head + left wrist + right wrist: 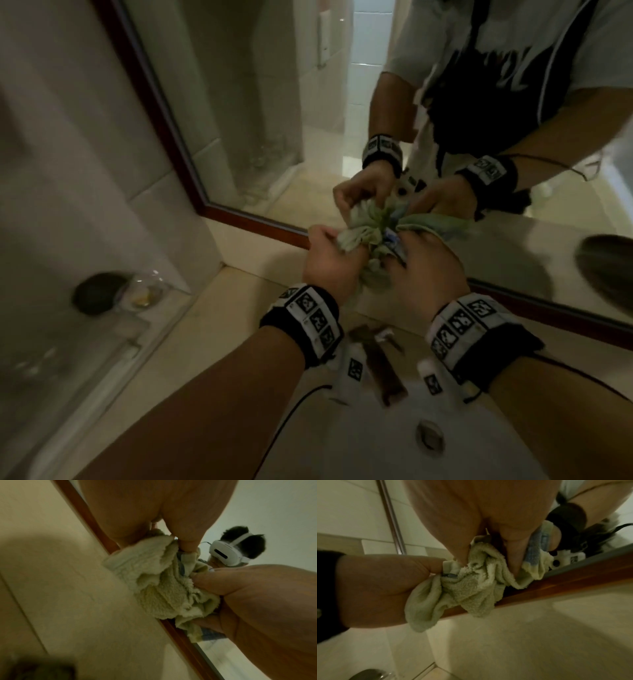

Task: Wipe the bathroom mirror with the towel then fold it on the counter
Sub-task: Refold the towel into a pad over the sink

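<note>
A crumpled pale green towel (368,240) with a blue stripe hangs bunched between both hands, just in front of the lower edge of the mirror (260,113). My left hand (337,245) grips the towel's left part with curled fingers. My right hand (400,251) pinches its right part. In the left wrist view the towel (163,588) hangs from the left hand (173,543), with the right hand's thumb pressed into it. The right wrist view shows the right hand (489,561) with its fingers buried in the towel (471,589). The towel hangs above the beige counter (205,342).
The mirror's red-brown wooden frame (260,224) runs just behind the hands. Below them are a faucet (383,363) and a white sink (370,455). At the left corner stand a dark round object (97,291) and a clear glass (147,291). A tiled wall (68,154) rises on the left.
</note>
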`<state>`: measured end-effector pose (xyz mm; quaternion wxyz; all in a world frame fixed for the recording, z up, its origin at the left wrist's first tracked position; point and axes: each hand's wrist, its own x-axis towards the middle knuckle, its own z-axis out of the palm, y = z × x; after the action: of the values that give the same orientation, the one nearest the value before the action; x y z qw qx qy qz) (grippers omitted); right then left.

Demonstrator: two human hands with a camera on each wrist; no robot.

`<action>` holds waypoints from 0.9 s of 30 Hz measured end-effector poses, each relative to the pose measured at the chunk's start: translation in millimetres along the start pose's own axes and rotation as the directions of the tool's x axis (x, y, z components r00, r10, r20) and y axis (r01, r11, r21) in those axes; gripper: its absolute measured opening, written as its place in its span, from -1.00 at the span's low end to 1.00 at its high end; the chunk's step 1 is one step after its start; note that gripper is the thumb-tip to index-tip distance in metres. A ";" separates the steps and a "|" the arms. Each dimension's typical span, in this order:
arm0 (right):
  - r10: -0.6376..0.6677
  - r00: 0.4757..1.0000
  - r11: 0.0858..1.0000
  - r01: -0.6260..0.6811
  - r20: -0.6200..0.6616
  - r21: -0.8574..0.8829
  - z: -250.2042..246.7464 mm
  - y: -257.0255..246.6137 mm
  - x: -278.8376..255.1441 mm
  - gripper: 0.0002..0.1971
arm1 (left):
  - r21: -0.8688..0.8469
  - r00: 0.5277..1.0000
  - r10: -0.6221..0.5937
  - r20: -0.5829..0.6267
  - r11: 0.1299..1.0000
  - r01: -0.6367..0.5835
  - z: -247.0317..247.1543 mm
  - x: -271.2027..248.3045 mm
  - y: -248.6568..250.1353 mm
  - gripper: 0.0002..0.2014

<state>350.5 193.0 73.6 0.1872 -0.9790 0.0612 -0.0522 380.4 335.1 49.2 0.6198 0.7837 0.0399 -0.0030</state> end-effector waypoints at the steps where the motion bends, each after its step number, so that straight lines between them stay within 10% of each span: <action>1: -0.003 1.000 1.000 0.003 0.022 0.010 13.2 -26.7 9.8 -0.59 | 0.005 0.999 -0.021 -0.036 1.000 0.022 -25.3 14.5 -3.8 -0.63; 12: -0.284 0.938 0.958 0.269 0.197 0.098 133.7 -242.8 112.8 -0.52 | -0.126 0.932 -0.047 -0.358 0.992 0.002 -233.7 115.8 -59.4 -0.49; 18: -0.350 0.887 0.936 0.348 0.302 0.063 155.2 -270.7 132.0 -0.27 | -0.113 0.995 0.031 -0.097 0.993 -0.042 -256.0 115.4 -82.2 -0.50; 27: -0.525 0.851 0.850 0.524 0.016 0.058 97.9 -269.8 121.9 -0.38 | -0.253 0.962 0.135 -0.239 0.947 -0.196 -243.8 127.5 -47.0 -0.68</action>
<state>510.0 460.1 93.4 0.1919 -0.9542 -0.2124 -0.0874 493.4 590.3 53.1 0.7121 0.6865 0.0418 0.1412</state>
